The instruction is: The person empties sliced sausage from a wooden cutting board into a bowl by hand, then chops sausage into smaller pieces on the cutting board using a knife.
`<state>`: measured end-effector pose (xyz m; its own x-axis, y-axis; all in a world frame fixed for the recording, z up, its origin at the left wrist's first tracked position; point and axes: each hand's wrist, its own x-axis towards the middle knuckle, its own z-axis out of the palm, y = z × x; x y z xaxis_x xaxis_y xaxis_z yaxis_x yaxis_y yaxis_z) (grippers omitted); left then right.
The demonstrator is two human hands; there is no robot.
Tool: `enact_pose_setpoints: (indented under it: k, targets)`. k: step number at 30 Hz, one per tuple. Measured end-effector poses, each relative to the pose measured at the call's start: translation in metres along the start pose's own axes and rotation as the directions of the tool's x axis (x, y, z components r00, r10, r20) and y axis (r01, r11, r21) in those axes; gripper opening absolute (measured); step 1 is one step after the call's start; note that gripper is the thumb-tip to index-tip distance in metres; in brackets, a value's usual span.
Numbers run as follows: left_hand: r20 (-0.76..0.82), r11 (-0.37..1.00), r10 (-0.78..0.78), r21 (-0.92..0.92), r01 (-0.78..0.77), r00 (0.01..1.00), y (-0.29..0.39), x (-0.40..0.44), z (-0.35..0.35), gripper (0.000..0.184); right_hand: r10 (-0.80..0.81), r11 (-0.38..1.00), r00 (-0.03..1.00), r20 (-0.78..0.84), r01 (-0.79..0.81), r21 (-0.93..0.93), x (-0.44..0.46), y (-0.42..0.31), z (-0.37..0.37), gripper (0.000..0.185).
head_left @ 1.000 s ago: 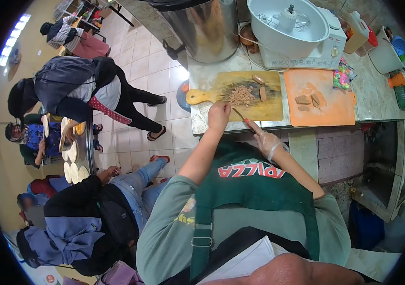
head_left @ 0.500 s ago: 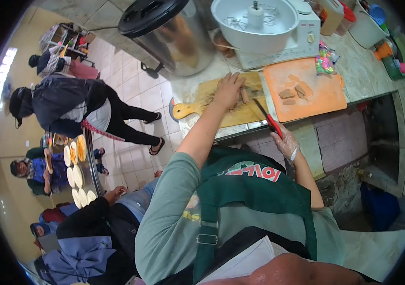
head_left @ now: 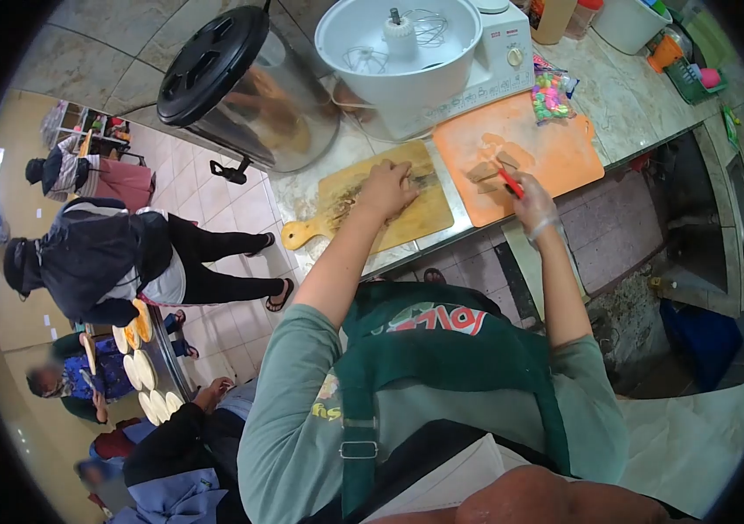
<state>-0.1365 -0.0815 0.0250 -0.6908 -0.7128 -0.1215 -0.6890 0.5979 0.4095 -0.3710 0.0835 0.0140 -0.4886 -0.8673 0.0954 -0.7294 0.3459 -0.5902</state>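
Note:
My left hand [head_left: 388,189] rests on the yellow wooden cutting board [head_left: 429,218], its fingers loosely bent and apart, with no object visible in them. Dark stains and crumbs mark the wood around it. My right hand [head_left: 536,206], in a clear plastic glove, is closed around the red handle of a knife [head_left: 512,183]. The knife's tip end is over the orange cutting board [head_left: 564,162], among several flat brown pieces [head_left: 483,172] of a food I cannot identify. The blade is hard to make out against them.
Behind the boards stand a white stand mixer [head_left: 398,65] and a large lidded clear container [head_left: 285,113]. A bag of colourful sweets [head_left: 552,94] lies on the orange board's far edge. People work at a table with round flat breads [head_left: 141,371] to the left.
My right hand has brought the knife from the wooden board to the orange one. The brown piece beside my left hand has gone from the wooden board. The view has shifted.

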Motion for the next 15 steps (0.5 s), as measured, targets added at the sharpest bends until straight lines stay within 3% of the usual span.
enact_pose_setpoints:
  k: [1, 3, 6, 11, 13, 14, 15]
  targets:
    - [0.001, 1.000, 0.001, -0.001, -0.001, 1.000, 0.003, 0.000, 0.000, 0.052, 0.001, 1.000, 1.000, 0.000, -0.001, -0.001, 0.009, -0.004, 0.004, 0.017]
    - [-0.012, 0.999, -0.052, -0.011, 0.052, 0.999, 0.011, -0.002, -0.001, 0.050, -0.140, 0.990, 0.980, 0.145, 0.142, -0.004, 0.025, -0.011, 0.014, 0.024]
    - [-0.014, 0.989, -0.062, -0.135, 0.059, 0.998, 0.008, -0.001, 0.005, 0.052, -0.122, 0.987, 0.970, 0.211, 0.141, -0.074, 0.040, -0.014, 0.027, 0.021]
    - [0.044, 0.988, -0.051, -0.142, 0.056, 0.998, 0.016, 0.011, 0.000, 0.050, -0.190, 0.979, 0.969, 0.157, 0.199, -0.039, 0.048, -0.008, 0.027, 0.020]
    - [0.049, 0.987, -0.044, -0.154, 0.051, 0.998, 0.029, 0.020, -0.001, 0.049, -0.007, 0.997, 0.999, 0.035, 0.004, 0.083, 0.041, -0.009, 0.015, 0.016]
    - [0.107, 0.942, -0.077, -0.317, 0.107, 0.991, 0.040, 0.026, -0.005, 0.049, -0.003, 0.997, 0.999, 0.036, 0.000, 0.083, 0.038, -0.006, 0.011, 0.016]
    - [0.169, 0.868, -0.100, -0.466, 0.169, 0.981, 0.050, 0.033, -0.005, 0.049, 0.134, 0.970, 0.991, 0.026, -0.137, 0.200, 0.034, 0.000, 0.007, 0.019]
